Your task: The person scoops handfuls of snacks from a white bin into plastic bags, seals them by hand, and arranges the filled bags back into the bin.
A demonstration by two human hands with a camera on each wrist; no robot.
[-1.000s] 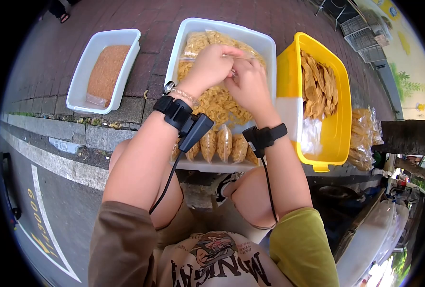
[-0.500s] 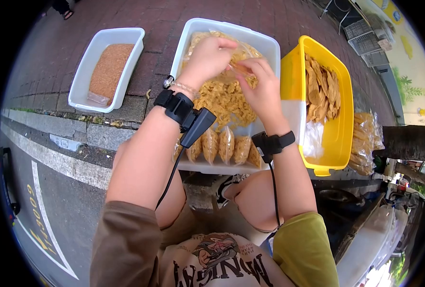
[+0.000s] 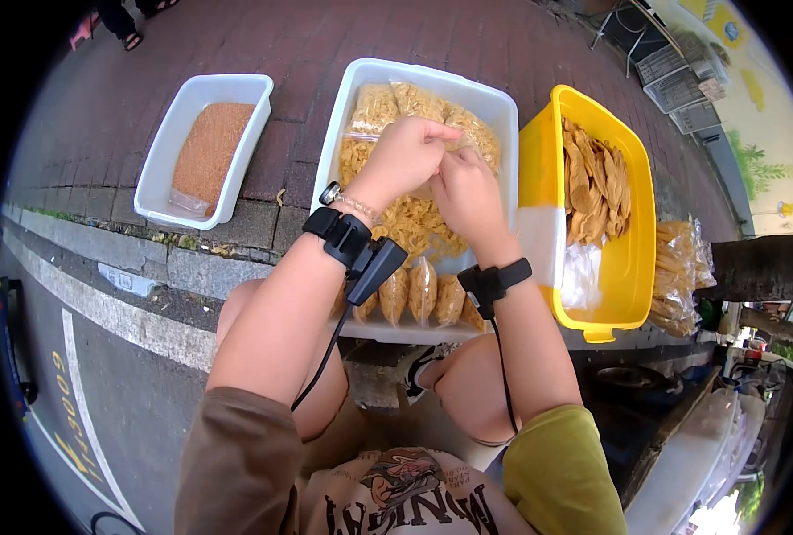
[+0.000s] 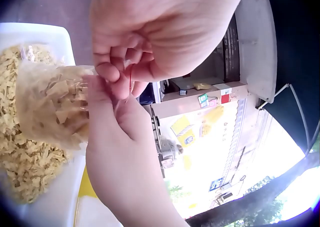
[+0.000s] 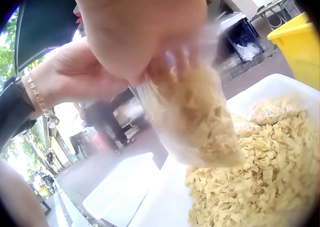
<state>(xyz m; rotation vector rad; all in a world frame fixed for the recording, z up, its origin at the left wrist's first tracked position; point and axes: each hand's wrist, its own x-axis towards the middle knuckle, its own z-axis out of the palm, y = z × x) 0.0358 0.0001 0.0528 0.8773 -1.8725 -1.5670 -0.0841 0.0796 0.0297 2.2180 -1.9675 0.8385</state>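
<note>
- Setting: brick pavement (image 3: 307,49), outdoors, beside a kerb; I watch through the worn cameras.
- Clear bag (image 5: 195,122), part-filled with pale flakes: hangs below the hands, above the white tub (image 3: 396,333), upper end hidden by fingers.
- Left hand (image 3: 405,156): fingers curled, tips pinching the bag's top edge. A thin red line shows there; I cannot tell whether it is a seal or a band.
- Right hand (image 3: 469,192): thumb and fingers pinch the bag near its top, close against the left hand.
- Change: half a second ago the hands stood apart, plastic stretched between; now they meet. I judge the work is now at the bag's mouth, not its contents.
- Tub: loose flakes (image 5: 270,187); filled bags (image 3: 423,290) stand along the near side.
- Farther out: yellow tub (image 3: 539,134) on the right, pale container (image 3: 252,134) on the left.
- Top left: another sandalled foot (image 3: 131,41) shows; more of that passer-by has entered view.
</note>
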